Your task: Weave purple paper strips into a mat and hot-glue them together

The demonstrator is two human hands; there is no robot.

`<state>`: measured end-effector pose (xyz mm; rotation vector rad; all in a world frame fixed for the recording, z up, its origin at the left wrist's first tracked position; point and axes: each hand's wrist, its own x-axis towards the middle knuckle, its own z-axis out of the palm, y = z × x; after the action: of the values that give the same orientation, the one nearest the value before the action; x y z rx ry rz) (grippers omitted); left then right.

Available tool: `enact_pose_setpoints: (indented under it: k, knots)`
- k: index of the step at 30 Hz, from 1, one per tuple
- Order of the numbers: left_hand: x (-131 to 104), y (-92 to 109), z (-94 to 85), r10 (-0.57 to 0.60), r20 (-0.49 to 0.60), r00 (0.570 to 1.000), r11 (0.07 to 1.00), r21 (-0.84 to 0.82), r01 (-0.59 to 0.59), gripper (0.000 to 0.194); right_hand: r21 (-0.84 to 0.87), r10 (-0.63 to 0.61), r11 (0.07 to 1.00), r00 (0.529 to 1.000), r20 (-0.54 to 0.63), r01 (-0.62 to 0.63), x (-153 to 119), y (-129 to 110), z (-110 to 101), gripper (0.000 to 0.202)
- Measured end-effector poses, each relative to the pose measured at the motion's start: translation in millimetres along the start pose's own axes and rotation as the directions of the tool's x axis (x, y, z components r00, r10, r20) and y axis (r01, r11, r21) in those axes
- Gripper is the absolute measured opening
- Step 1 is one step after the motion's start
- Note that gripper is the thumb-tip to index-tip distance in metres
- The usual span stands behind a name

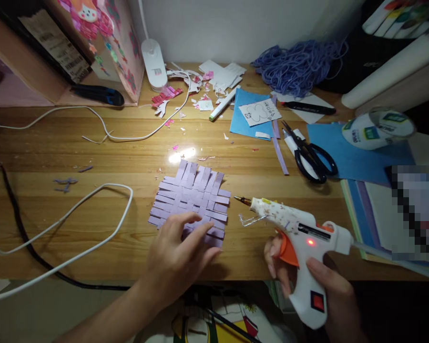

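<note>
Right now, we have the roughly square mat of woven pale-purple paper strips [192, 193] flat on the brown wooden desk [136, 159], strip ends jutting all round, no clear long axis. Our left hand [177, 252] is the nearer one, fingers loosely parted over the mat's near edge; whether they press down, we can't tell. Our right hand [331, 281] has its fingers wrapped round the white plastic glue gun [288, 215], and its bronze-coloured nozzle [242, 200] points leftward, just beside the mat's right edge.
</note>
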<state>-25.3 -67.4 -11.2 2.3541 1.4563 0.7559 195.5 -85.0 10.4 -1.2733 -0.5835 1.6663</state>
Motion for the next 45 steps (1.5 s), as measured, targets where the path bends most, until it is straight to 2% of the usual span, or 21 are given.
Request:
enact_pose_setpoints:
  k: [2,5,8,10,14,17,19,24,31,39,45]
  knots:
    - [1.2,5.4,2.0,-0.074,-0.035,0.997,0.997,0.035,0.075,0.034,0.009,-0.002,1.000,1.000,0.001,0.002,-1.2,0.5,2.3,0.033]
    - [4.5,14.2,11.8,-0.169,-0.028,0.985,0.979,0.107,0.171,0.033,0.009,0.016,1.000,0.999,-0.032,-0.016,-3.1,0.1,6.2,0.034]
    - [6.0,18.7,17.0,-0.194,-0.035,0.980,0.974,0.111,0.197,0.025,-0.010,0.028,1.000,0.998,-0.060,-0.028,-5.7,-0.6,6.8,0.037]
    - [5.5,18.4,14.0,-0.187,-0.025,0.982,0.981,0.055,0.188,0.019,-0.052,0.062,0.997,0.997,-0.039,-0.064,-8.5,-0.7,3.9,0.041]
    - [4.6,12.3,0.3,-0.242,0.031,0.970,0.961,-0.128,0.244,0.004,-0.286,0.143,0.950,0.989,0.034,-0.128,-15.1,-0.8,-5.4,0.047]
    - [4.9,6.3,-6.4,-0.345,0.053,0.937,0.908,-0.236,0.347,0.009,-0.484,0.213,0.865,0.971,0.113,-0.133,-15.6,-1.7,-7.3,0.040]
    - [4.8,3.1,-7.8,-0.378,0.050,0.924,0.885,-0.272,0.377,0.010,-0.568,0.234,0.817,0.956,0.178,-0.095,-13.2,-2.3,-4.7,0.034]
    - [3.8,0.3,-7.8,-0.390,0.040,0.920,0.876,-0.292,0.384,0.011,-0.651,0.268,0.757,0.935,0.231,-0.056,-6.0,-1.3,4.1,0.029]
    - [3.8,-0.6,-7.3,-0.404,0.048,0.914,0.862,-0.316,0.397,0.011,-0.724,0.263,0.690,0.925,0.273,0.018,-5.3,2.4,1.2,0.030]
    - [3.7,-0.1,-7.2,-0.400,0.055,0.915,0.862,-0.317,0.395,0.011,-0.722,0.250,0.691,0.928,0.276,0.029,-4.5,3.8,0.5,0.033]
    - [3.5,1.3,-7.7,-0.382,0.061,0.922,0.873,-0.303,0.382,0.011,-0.711,0.229,0.703,0.946,0.231,0.003,-7.9,3.7,3.5,0.032]
